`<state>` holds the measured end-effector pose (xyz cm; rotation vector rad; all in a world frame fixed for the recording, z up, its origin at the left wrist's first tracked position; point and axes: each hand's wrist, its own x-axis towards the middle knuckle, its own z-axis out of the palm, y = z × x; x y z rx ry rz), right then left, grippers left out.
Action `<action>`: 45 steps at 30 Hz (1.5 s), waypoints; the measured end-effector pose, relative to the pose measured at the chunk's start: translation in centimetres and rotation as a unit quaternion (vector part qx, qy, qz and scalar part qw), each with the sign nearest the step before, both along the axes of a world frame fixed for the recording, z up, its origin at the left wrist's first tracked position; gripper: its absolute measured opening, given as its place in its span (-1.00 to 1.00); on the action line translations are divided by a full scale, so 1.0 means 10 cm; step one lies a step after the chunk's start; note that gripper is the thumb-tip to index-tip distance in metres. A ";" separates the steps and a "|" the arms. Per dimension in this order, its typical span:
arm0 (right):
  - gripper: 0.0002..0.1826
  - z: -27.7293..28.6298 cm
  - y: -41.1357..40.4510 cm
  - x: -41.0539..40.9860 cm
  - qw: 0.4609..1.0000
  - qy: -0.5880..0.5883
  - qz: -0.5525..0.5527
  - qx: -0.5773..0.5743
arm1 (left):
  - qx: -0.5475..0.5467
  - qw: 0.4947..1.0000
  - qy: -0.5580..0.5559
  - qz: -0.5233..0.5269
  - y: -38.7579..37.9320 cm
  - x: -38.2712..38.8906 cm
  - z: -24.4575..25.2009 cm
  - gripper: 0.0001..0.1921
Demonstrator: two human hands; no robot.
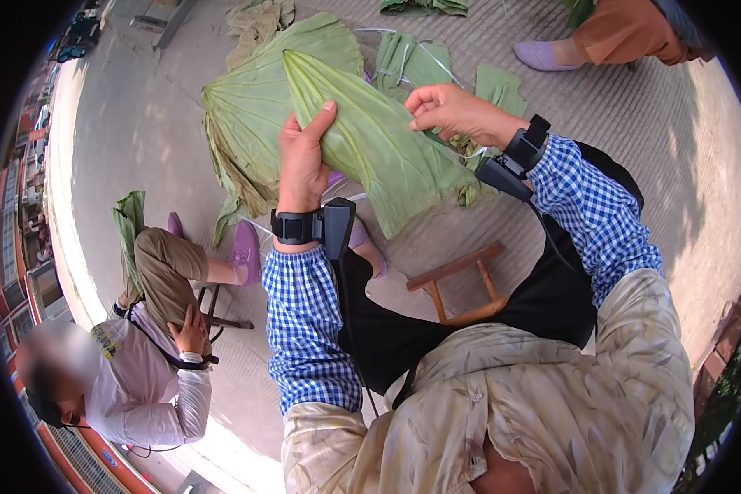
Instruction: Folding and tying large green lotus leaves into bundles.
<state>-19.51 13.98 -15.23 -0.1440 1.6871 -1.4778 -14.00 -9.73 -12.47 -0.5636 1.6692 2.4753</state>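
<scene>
My left hand (305, 154) grips a folded pale-green lotus leaf (370, 154), the thumb lying on top and the other fingers underneath. At the leaf's right edge, my right hand (463, 117) has its thumb and forefinger pinched together on the margin. The leaf tapers to a point at the upper left and hangs wide toward my knees. Behind it spreads a larger lotus leaf (259, 105), dry and brown along its lower left side. Folded green leaf bundles (414, 62), crossed by white ties, lie on the ground beyond my right hand.
A wooden stool (457, 284) shows between my knees. To the left sits a person (142, 370) with a rolled green leaf (129, 228) by the knee. Another person's foot in a purple shoe (546, 55) rests on ridged concrete (623, 123) at upper right. Withered leaves (256, 25) lie at the top.
</scene>
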 end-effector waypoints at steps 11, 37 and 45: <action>-0.65 -0.10 -0.03 0.07 0.999 0.023 0.015 -0.047 | -0.034 0.999 0.008 0.028 -0.02 0.00 0.08 -0.74; -0.22 -0.22 -0.05 -0.04 0.955 0.292 -0.056 0.003 | -0.060 0.991 -0.021 -0.120 0.02 0.07 0.01 -0.69; -0.50 0.12 -0.16 -0.09 0.990 0.057 -0.067 -0.113 | -0.078 0.970 -0.042 -0.225 0.25 0.12 0.02 -0.69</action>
